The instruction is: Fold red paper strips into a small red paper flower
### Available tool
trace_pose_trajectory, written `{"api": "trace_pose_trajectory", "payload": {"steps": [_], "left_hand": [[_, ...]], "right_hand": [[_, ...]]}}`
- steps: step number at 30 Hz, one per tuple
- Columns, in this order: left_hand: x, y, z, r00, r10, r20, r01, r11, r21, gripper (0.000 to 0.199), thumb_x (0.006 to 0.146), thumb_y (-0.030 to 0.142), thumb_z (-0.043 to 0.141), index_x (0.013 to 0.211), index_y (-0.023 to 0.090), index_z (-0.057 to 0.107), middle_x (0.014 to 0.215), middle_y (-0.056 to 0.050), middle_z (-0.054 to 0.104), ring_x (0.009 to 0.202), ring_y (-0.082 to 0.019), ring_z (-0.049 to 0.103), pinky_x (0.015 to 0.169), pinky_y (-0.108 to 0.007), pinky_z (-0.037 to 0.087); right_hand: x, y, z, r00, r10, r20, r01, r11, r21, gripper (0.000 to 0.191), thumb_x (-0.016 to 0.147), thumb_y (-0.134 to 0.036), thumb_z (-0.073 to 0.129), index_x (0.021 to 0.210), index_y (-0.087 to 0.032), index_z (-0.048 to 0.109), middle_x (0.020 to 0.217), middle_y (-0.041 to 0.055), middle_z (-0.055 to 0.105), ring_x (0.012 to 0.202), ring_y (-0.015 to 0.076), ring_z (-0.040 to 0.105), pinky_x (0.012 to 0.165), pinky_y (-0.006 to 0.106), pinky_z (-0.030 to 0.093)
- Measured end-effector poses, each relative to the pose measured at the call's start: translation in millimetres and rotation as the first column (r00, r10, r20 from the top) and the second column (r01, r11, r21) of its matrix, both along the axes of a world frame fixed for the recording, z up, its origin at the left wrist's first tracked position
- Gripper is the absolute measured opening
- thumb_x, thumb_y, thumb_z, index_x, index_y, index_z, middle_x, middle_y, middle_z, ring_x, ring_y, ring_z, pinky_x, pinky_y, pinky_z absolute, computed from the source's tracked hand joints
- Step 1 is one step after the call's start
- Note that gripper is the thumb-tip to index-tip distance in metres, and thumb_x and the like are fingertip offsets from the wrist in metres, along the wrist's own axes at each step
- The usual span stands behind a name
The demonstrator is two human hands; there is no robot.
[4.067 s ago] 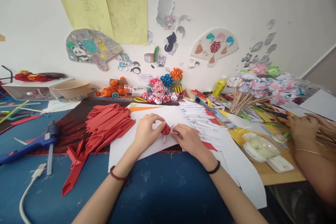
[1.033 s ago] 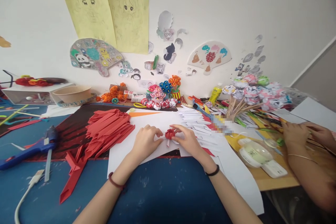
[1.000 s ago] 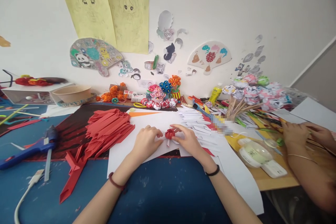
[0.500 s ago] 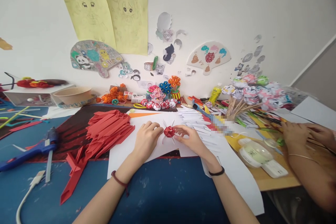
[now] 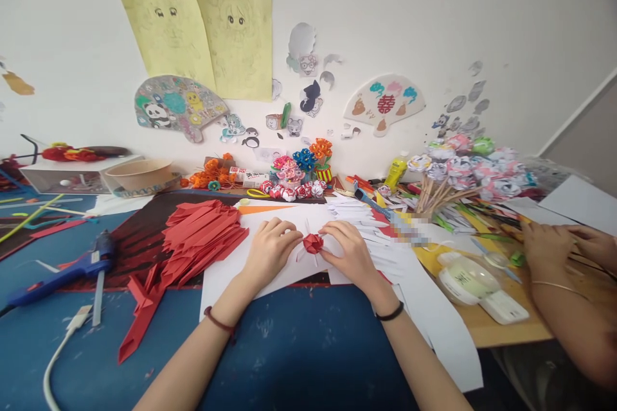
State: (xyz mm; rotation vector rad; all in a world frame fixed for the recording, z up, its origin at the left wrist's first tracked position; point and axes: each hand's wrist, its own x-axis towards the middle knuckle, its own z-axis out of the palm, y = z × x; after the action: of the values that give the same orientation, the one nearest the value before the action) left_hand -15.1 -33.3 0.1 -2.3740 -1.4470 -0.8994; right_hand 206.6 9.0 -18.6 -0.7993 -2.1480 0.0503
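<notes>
A small red folded-paper flower (image 5: 313, 243) with thin white paper strips sticking out of it is between my hands, above a white sheet. My left hand (image 5: 274, 249) is on its left side, with fingertips pinched at a white strip. My right hand (image 5: 351, 255) grips it from the right, thumb below and index finger above. To the left lies a pile of red folded paper strips (image 5: 202, 237). White folded paper strips (image 5: 361, 221) lie behind my right hand.
A blue glue gun (image 5: 67, 273) and a white cable (image 5: 62, 347) lie at left. Finished paper flowers (image 5: 289, 173) line the wall. At right stand a bouquet of paper flowers (image 5: 472, 167) and a round clear container (image 5: 467, 279). A co-worker's hands (image 5: 549, 244) work at far right.
My right hand has turned slightly, its fingers now arched over the red flower's right side. The left hand stays at its left. The view has shifted a little.
</notes>
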Motion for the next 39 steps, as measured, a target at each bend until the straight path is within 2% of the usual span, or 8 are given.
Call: {"api": "trace_pose_trajectory", "payload": {"steps": [2, 5, 8, 11, 18, 25, 39], "left_hand": [[-1, -1, 3.1, 0.999, -0.046, -0.001, 0.046, 0.999, -0.028, 0.027, 0.095, 0.041, 0.047, 0.106, 0.024, 0.065, 0.11, -0.005, 0.065, 0.098, -0.021, 0.051, 0.082, -0.035, 0.036], [-2, -1, 5.5, 0.995, -0.097, -0.029, 0.095, 0.994, -0.048, 0.038, 0.088, 0.047, 0.056, 0.118, 0.025, 0.059, 0.12, -0.006, 0.06, 0.107, -0.024, 0.049, 0.087, -0.037, 0.037], [0, -2, 3.7, 0.994, -0.076, -0.077, 0.073, 0.997, -0.031, 0.036, 0.089, 0.038, 0.057, 0.122, 0.023, 0.055, 0.122, -0.007, 0.059, 0.11, -0.025, 0.049, 0.088, -0.039, 0.036], [5, -3, 0.1, 0.993, -0.025, -0.115, 0.026, 1.0, 0.011, 0.027, 0.091, 0.027, 0.052, 0.117, 0.021, 0.056, 0.117, -0.007, 0.061, 0.106, -0.025, 0.051, 0.087, -0.039, 0.036], [9, 1, -5.6, 0.992, 0.005, -0.125, 0.005, 0.997, 0.077, 0.02, 0.096, 0.031, 0.047, 0.107, 0.019, 0.058, 0.106, -0.005, 0.066, 0.098, -0.022, 0.053, 0.081, -0.036, 0.036], [7, -1, -5.5, 0.995, -0.014, -0.094, 0.03, 0.986, 0.166, 0.02, 0.097, 0.032, 0.047, 0.098, 0.018, 0.061, 0.087, -0.004, 0.068, 0.086, -0.02, 0.054, 0.076, -0.035, 0.034], [4, 2, -7.2, 0.994, -0.03, -0.104, 0.054, 0.971, 0.233, 0.024, 0.097, 0.03, 0.047, 0.084, 0.018, 0.064, 0.072, -0.003, 0.063, 0.074, -0.017, 0.051, 0.072, -0.033, 0.033]], "right_hand": [[1, 0, -0.3, 1.0, -0.008, -0.015, 0.008, 1.0, 0.017, 0.024, 0.084, -0.023, 0.064, 0.107, -0.021, 0.063, 0.107, 0.0083, 0.065, 0.105, 0.0263, 0.057, 0.094, 0.043, 0.045], [2, 1, -0.1, 0.999, -0.013, -0.035, 0.015, 0.999, 0.04, 0.021, 0.085, -0.021, 0.062, 0.106, -0.021, 0.063, 0.101, 0.0078, 0.066, 0.1, 0.0256, 0.058, 0.089, 0.041, 0.047], [1, 0, -0.4, 1.0, -0.01, -0.029, 0.012, 0.998, 0.058, 0.021, 0.086, -0.02, 0.061, 0.106, -0.021, 0.063, 0.1, 0.0078, 0.066, 0.098, 0.0252, 0.058, 0.086, 0.041, 0.048], [0, 0, -1.6, 0.999, 0.002, -0.033, 0.001, 0.997, 0.071, 0.02, 0.086, -0.02, 0.06, 0.106, -0.021, 0.063, 0.098, 0.0077, 0.066, 0.095, 0.0248, 0.059, 0.084, 0.04, 0.049], [0, -1, -3.7, 0.995, 0.03, -0.098, -0.026, 0.999, 0.042, 0.011, 0.088, -0.021, 0.062, 0.098, -0.02, 0.063, 0.092, 0.0066, 0.066, 0.089, 0.0223, 0.06, 0.08, 0.036, 0.05], [0, -3, -2.3, 0.986, 0.035, -0.161, -0.03, 0.999, 0.033, 0.006, 0.088, -0.022, 0.063, 0.094, -0.02, 0.065, 0.086, 0.0053, 0.065, 0.083, 0.0206, 0.059, 0.074, 0.034, 0.049], [0, -2, -3.2, 0.986, 0.052, -0.16, -0.046, 0.998, 0.045, 0.008, 0.089, -0.026, 0.063, 0.09, -0.02, 0.067, 0.078, 0.0042, 0.064, 0.076, 0.019, 0.057, 0.068, 0.032, 0.046]]}}
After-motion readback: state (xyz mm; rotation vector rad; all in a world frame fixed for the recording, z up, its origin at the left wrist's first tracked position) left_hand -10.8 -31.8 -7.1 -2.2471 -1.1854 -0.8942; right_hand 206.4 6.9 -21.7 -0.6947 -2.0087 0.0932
